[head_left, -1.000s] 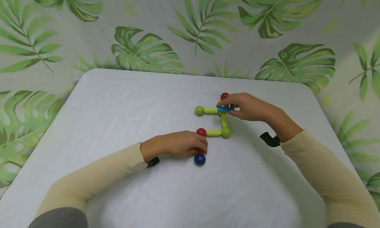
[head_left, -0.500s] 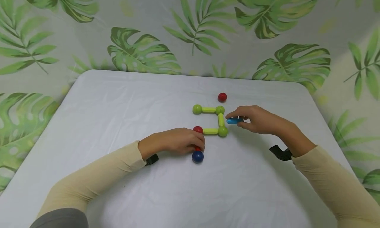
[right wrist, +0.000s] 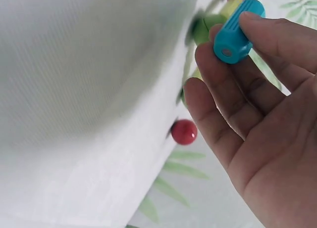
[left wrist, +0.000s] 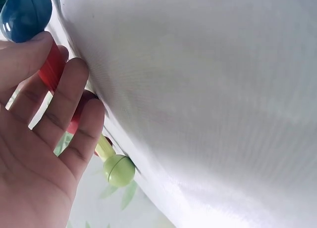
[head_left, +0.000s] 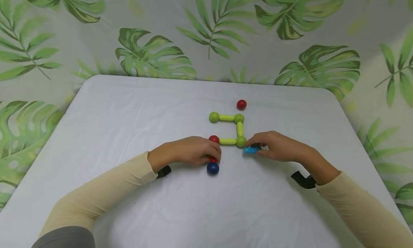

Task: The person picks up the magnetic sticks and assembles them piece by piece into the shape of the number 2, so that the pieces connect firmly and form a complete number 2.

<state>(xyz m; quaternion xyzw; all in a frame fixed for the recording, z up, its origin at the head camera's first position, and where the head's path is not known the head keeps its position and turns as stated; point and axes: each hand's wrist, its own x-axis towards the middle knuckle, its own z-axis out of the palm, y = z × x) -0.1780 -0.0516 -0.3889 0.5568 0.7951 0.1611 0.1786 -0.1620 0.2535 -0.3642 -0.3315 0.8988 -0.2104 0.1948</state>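
Between thumb and fingers my left hand (head_left: 196, 151) holds a red magnetic rod (left wrist: 52, 67), partly hidden by the fingers. A dark blue ball (head_left: 213, 168) is at the rod's near end and a red ball (head_left: 214, 139) at its far end. From the red ball a chain of yellow-green rods (head_left: 227, 141) and green balls (head_left: 240, 141) runs right, away, then back left to an end ball (head_left: 214, 116). My right hand (head_left: 280, 146) pinches a light blue ribbed rod (right wrist: 233, 37), one end close to the near right green ball.
A loose red ball (head_left: 241, 104) lies just beyond the chain's far corner. Everything rests on a white-covered table (head_left: 145, 111). Behind its far edge hangs a leaf-patterned cloth (head_left: 155, 54). A black strap piece (head_left: 303, 179) hangs under the right wrist.
My right hand has brought the blue rod from above the far corner of the chain toward me, down to the near right green ball. My left hand keeps its hold on the red rod.
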